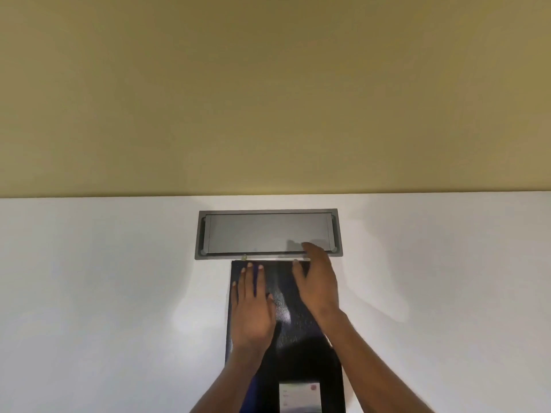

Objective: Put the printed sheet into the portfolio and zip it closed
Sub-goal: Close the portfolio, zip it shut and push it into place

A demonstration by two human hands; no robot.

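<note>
Nearest the camera, at six o'clock, a pale label (299,396) sat on the near end of the black portfolio (293,317), which lay flat on the white table (104,293) with its length running away toward twelve o'clock. The left hand (253,305) rested palm down on the cover's nine-o'clock side, fingers spread and straight, gripping nothing, only pressing. The right hand (317,281) was at the far three-o'clock corner, fingers loosely extended and partly open; motion blur made it hard to say whether it pinched anything there, so that could not be told. A thin pale strip (268,259) ran along the portfolio's far edge, possibly the printed sheet's edge or the zip line, and a small glinting bit (244,257) at its eleven-o'clock end may have been the zip pull. No sheet showed elsewhere, so it was probably already inside. The cover looked stiff, lightly textured and glossy, likely slippery under a flat palm and light enough to skate when the zip is tugged; it seemed best pinned near the zip with one hand while the other pinched the small pull. Beyond, at twelve o'clock, a grey hatch (268,232) was set into the table, then a yellow wall (268,93).
</note>
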